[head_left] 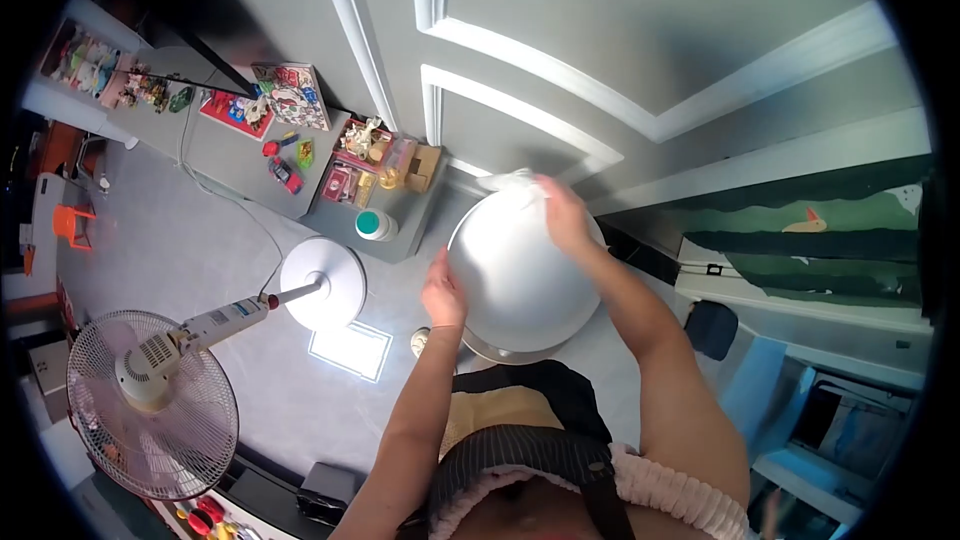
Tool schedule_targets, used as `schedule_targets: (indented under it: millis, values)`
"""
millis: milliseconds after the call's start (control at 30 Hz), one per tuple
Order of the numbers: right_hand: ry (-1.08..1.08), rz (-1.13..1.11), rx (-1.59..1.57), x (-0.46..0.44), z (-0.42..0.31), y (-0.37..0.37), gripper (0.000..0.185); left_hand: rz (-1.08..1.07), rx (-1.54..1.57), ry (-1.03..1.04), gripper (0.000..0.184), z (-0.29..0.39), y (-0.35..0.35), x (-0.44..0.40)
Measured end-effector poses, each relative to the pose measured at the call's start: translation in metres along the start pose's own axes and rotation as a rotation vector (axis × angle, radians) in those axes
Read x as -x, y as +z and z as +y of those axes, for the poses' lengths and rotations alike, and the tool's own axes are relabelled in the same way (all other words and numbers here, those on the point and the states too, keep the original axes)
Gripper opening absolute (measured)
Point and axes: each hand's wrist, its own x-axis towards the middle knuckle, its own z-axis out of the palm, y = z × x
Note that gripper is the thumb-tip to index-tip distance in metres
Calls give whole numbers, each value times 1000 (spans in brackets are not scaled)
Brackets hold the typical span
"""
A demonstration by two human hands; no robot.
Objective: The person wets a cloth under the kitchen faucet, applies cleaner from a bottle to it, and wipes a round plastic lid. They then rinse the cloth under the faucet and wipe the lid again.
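Note:
A large round white surface point(520, 270), like a tabletop or lid, lies in front of my body. My left hand point(443, 292) is at its left edge, with the fingers curled round the rim. At the far edge my right hand point(566, 214) presses on a crumpled white cloth point(518, 186), which partly hangs over the rim. The fingertips of my right hand are partly hidden by the cloth.
A standing fan point(150, 380) with a round white base point(323, 285) is at the left. A grey cabinet point(240, 155) holds toys, boxes and a white jar with a green lid point(376, 225). A panelled wall point(520, 120) rises behind; a dark stool point(711, 330) is right.

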Motion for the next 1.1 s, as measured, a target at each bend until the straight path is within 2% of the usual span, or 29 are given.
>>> schedule_targets:
  millis: [67, 100, 133, 167, 233, 267, 333, 400, 467, 567, 633, 667, 733, 833, 900, 933, 1000, 1033, 1100]
  values:
    - [388, 188, -194, 11, -3, -20, 35, 8, 4, 27, 39, -2, 1, 0]
    - [562, 273, -484, 16, 11, -28, 33, 10, 4, 25, 39, -3, 3, -2]
    - [346, 326, -383, 22, 38, -35, 35, 26, -11, 42, 39, -3, 5, -3]
    - [365, 282, -315, 21, 31, -43, 34, 42, -26, 59, 38, -3, 9, -3]
    - [168, 189, -96, 14, 20, -43, 31, 22, -4, 36, 38, 5, 11, -5]
    - [-51, 135, 53, 2, 20, -31, 29, 9, 18, 16, 38, 9, 13, -7]
    - [-244, -82, 241, -20, 19, -4, 27, 55, 33, 61, 39, 7, 22, -11]
    - [-257, -112, 273, -36, 28, 15, 26, 106, 44, 101, 40, 13, 26, -14]
    - [-259, -147, 299, -40, 44, 22, 25, 64, 40, 8, 41, 21, 21, -11]
    - [-223, -227, 241, -31, 69, 4, 22, 53, 66, -24, 42, 33, 18, -9]
    - [133, -281, 307, -15, 73, -20, 18, 69, 75, -6, 42, 26, 22, -9]
    - [138, -275, 314, -7, 73, -28, 18, 98, 87, 6, 42, 22, 23, -9]
    - [279, -196, 194, 9, 73, -39, 16, 80, 92, 13, 41, 20, 21, -5]
    - [339, -222, 226, -7, 58, -25, 18, 21, 60, -5, 38, 18, 16, -9]
    - [56, -247, 310, -31, 40, -6, 21, -20, 29, -24, 36, 18, 16, -12]
    - [-208, -280, 246, -42, 41, 12, 21, -7, -23, 12, 37, 15, 17, -10]
    - [-185, -486, 396, -58, 25, 15, 18, 0, -86, 43, 37, 12, 16, -6]
    - [-179, -490, 389, -60, 26, 10, 18, -5, -84, -3, 36, 12, 17, -2]
    - [-200, -665, 389, -66, 42, -10, 20, -7, -74, -40, 36, 20, 21, -8]
